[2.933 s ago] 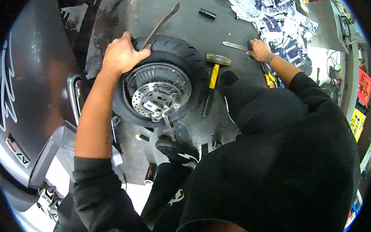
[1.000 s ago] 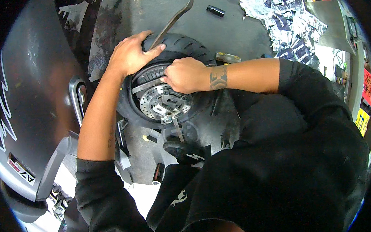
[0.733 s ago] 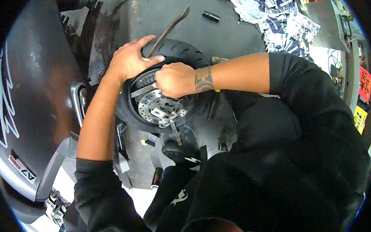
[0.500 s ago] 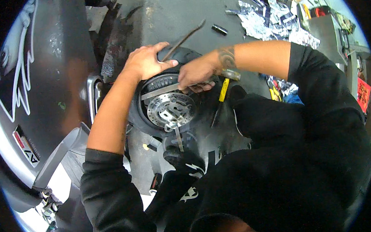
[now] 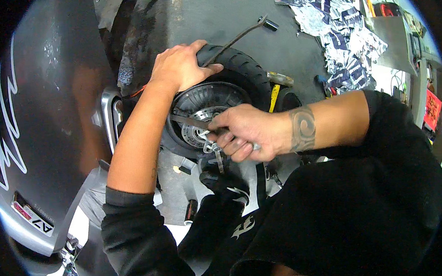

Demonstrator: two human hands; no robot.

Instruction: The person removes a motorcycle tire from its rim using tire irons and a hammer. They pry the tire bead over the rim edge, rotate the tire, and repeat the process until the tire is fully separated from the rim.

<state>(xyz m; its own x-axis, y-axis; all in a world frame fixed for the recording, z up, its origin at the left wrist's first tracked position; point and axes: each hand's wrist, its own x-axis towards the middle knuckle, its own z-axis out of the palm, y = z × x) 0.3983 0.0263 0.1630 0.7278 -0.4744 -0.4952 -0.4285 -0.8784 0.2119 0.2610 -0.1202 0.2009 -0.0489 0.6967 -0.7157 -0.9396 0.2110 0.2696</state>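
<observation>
A wheel with a black tire point(image 5: 247, 68) and metal brake disc point(image 5: 192, 134) lies on the floor. My left hand point(image 5: 180, 67) grips the tire's upper left; a curved steel lever point(image 5: 233, 40) sticks up between its thumb and fingers. My right hand point(image 5: 245, 131) is closed on a flat steel bar point(image 5: 190, 119), whose far end meets the rim's inner left edge; the hand hides part of the disc. A hammer point(image 5: 274, 97) with a yellow handle lies right of the tire.
A dark grey vehicle panel point(image 5: 65, 126) fills the left. Crumpled silver wrappers point(image 5: 346, 46) lie at upper right beside a metal cabinet point(image 5: 391, 51). A small black cylinder point(image 5: 270, 24) is above the tire, a spray can point(image 5: 191, 211) below. My legs are beneath.
My right hand took up the flat bar from the floor at right, brought it to the rim, and has since moved lower, toward me, with it. My left hand stays on the tire.
</observation>
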